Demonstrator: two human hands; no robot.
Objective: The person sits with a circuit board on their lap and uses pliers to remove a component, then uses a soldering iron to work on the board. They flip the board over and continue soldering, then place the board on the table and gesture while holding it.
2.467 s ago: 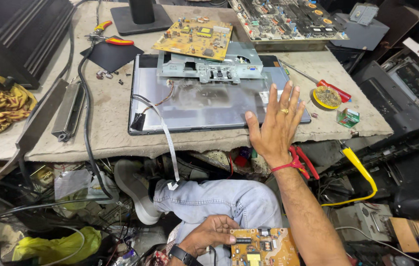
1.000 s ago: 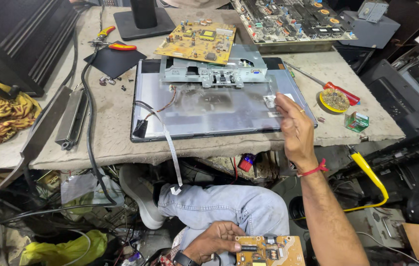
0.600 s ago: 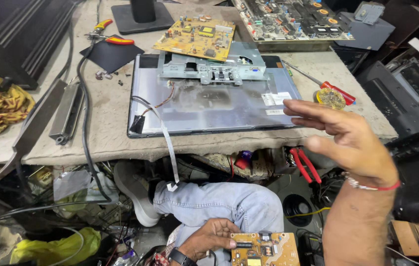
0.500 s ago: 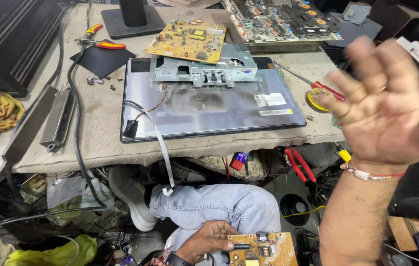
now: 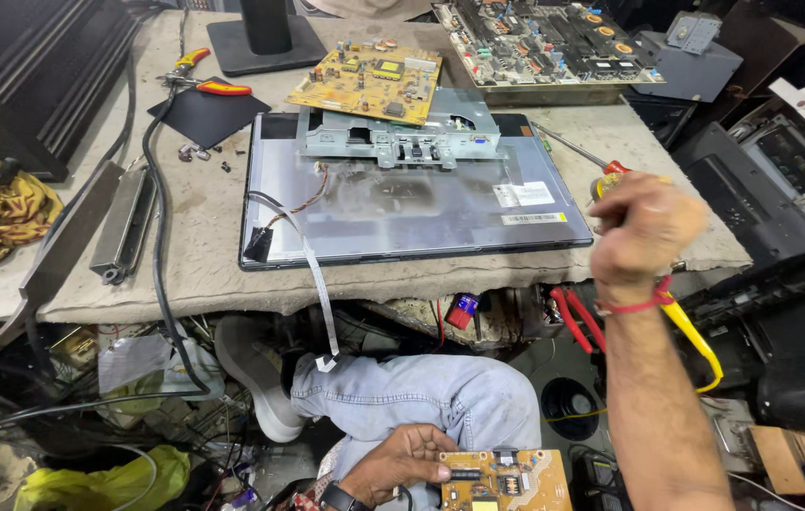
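Item in hand: small orange-brown printed circuit board (image 5: 504, 480), rectangular, studded with dark components, held low at the person's lap against the blue-denim knee (image 5: 421, 397). Left hand (image 5: 400, 462), wristwatch at the wrist, grips the board's left edge with fingers curled around it. Right hand (image 5: 644, 227), red thread at the wrist, is raised above the right end of the bench, fingers curled into a loose fist; whether it holds anything cannot be told, though a yellow disc (image 5: 610, 182) with a red-handled tool shows just behind the knuckles. On the grey cloth-covered bench (image 5: 194, 255): flat grey monitor panel (image 5: 402, 203) lying face down, a white ribbon cable (image 5: 319, 293) trailing off its front edge; bare metal bracket (image 5: 398, 137) across its upper edge; larger yellow circuit board (image 5: 369, 80) resting on that bracket. Further out: red-and-yellow pliers (image 5: 203, 80), loose screws beside them. Step judged: board removed from the panel, right hand reaching for a tool. Next move likely calls for a firm grasp on that tool near the yellow disc.
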